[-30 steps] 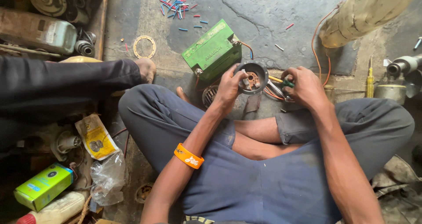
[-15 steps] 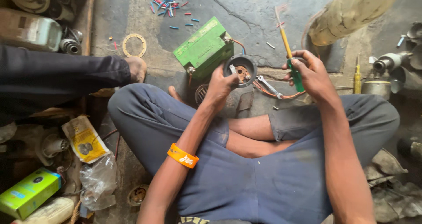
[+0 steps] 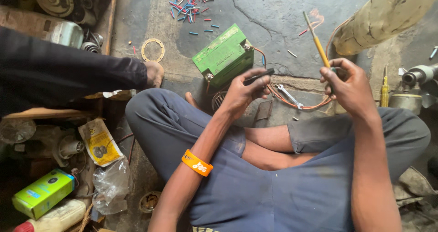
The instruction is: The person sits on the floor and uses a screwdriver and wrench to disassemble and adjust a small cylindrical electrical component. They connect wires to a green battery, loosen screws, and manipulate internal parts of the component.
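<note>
I sit cross-legged on a concrete floor. My left hand (image 3: 242,95), with an orange wristband (image 3: 197,162) on its wrist, holds a dark round metal part (image 3: 258,77) that I see edge-on. My right hand (image 3: 349,86) grips a thin yellow-shafted tool (image 3: 318,43) with its tip pointing up and away. A green box-shaped battery (image 3: 223,54) lies on the floor just beyond my left hand, and orange wires (image 3: 292,103) run from it. Between my hands, on the floor, lies a small spanner (image 3: 289,95).
Another person's dark-trousered leg and bare foot (image 3: 153,73) reach in from the left. Coloured wire-sleeve pieces (image 3: 191,4) and a ring gasket (image 3: 153,49) lie farther off. A sack (image 3: 388,13), a yellow screwdriver (image 3: 384,91) and a motor (image 3: 413,86) are at right; a green carton (image 3: 43,193) and bags are at left.
My right hand has lifted the yellow tool from near the floor up to point away. My left hand has turned the round part from face-up to edge-on and raised it slightly.
</note>
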